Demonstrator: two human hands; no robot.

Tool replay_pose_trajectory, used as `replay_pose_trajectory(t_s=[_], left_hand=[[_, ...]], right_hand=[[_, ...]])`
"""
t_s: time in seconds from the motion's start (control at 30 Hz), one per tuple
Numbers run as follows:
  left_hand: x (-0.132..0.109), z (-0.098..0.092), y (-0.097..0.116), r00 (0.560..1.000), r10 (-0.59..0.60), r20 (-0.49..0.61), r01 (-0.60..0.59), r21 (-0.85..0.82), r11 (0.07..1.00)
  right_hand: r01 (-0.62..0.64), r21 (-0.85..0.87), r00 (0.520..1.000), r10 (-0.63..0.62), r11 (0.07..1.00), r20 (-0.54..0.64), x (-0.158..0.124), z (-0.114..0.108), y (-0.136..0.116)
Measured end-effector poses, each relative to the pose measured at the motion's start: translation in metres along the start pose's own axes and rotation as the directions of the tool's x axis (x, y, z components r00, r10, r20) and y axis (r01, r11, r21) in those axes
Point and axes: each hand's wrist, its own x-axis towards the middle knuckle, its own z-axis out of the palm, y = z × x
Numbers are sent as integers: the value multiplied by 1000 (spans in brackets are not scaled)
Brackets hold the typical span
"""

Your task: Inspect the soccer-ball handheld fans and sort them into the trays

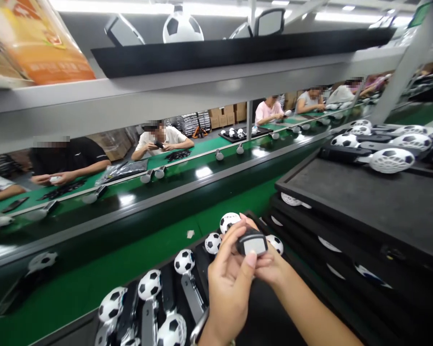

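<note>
Both my hands are closed around a black handheld device [251, 241] with a light grey end face turned toward me. My left hand [228, 283] grips its left side, the thumb pressed at the lower edge of that face. From the right and behind, my right hand [269, 266] wraps it, its fingers partly hidden. Just beyond the fingers is a black-and-white football-patterned ball head [229, 221]; I cannot tell whether it belongs to the held device. Below lies a dark tray [267, 312] with rows of ball-headed devices [149, 286] with black or grey handles.
Stacked black trays [357, 197] with ball-headed devices stand at my right. Ahead, a conveyor belt [180, 178] carries scattered pieces. Several people [162, 139] sit across it. Overhead, a metal shelf [202, 89] holds a black tray [238, 53] and an orange package [54, 43].
</note>
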Motion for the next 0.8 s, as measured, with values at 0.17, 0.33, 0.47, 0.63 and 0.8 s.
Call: replay_pose_trajectory(t_s=[0.17, 0.33, 0.47, 0.63, 0.8], left_hand=[[2, -7, 2, 999, -39, -5, 39, -83, 996], [5, -8, 2, 999, -45, 21, 47, -127, 991], [6, -7, 2, 999, -44, 30, 48, -140, 989], [6, -6, -1, 999, -14, 40, 20, -167, 986], [5, -8, -2, 998, -6, 63, 15, -147, 989]], right_hand=[[-132, 293, 990, 142, 947, -14, 2, 11, 3], [-122, 382, 980, 172, 916, -101, 1, 20, -1], [-101, 320, 978, 153, 942, -143, 0, 24, -1], [-83, 278, 984, 123, 957, -129, -2, 24, -3], [-50, 200, 990, 75, 978, -119, 0, 18, 1]])
